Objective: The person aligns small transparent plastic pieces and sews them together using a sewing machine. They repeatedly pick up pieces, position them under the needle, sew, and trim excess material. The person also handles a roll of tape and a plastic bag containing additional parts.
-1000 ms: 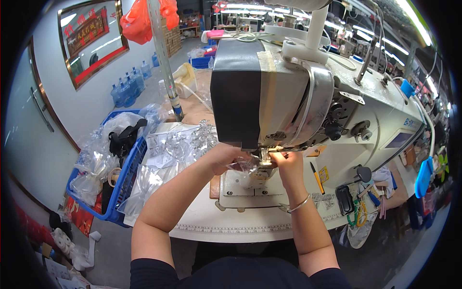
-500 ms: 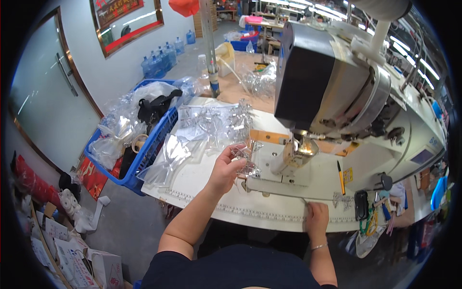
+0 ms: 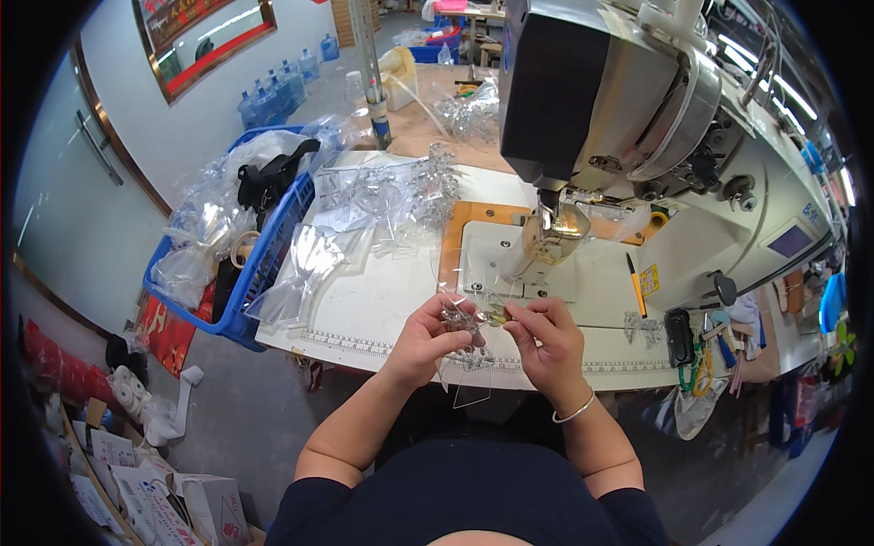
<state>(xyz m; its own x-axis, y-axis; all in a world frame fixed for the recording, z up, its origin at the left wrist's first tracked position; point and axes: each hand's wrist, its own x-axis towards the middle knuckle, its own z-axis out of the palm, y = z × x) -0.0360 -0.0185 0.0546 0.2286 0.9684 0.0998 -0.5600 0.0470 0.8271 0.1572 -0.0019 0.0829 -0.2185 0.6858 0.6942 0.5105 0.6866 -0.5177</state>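
Note:
Above the front edge of the sewing machine table, my two hands are close together. My left hand is closed round a bunch of small clear plastic pieces, with thin strands trailing from it. The fingers of my right hand pinch a small yellowish thing against the right side of the bunch; its kind is too small to make out. Just beyond my hands stands the sewing machine, its needle area over a raised post.
More clear plastic pieces lie on the table's far left. A blue basket of plastic bags and black straps stands left of the table. To the right are an orange pen, a black case and scissors with coloured handles.
My left hand has come back from beside the machine bed toward me with the plastic bunch. My right hand has risen from the table's front edge and moved left to meet it.

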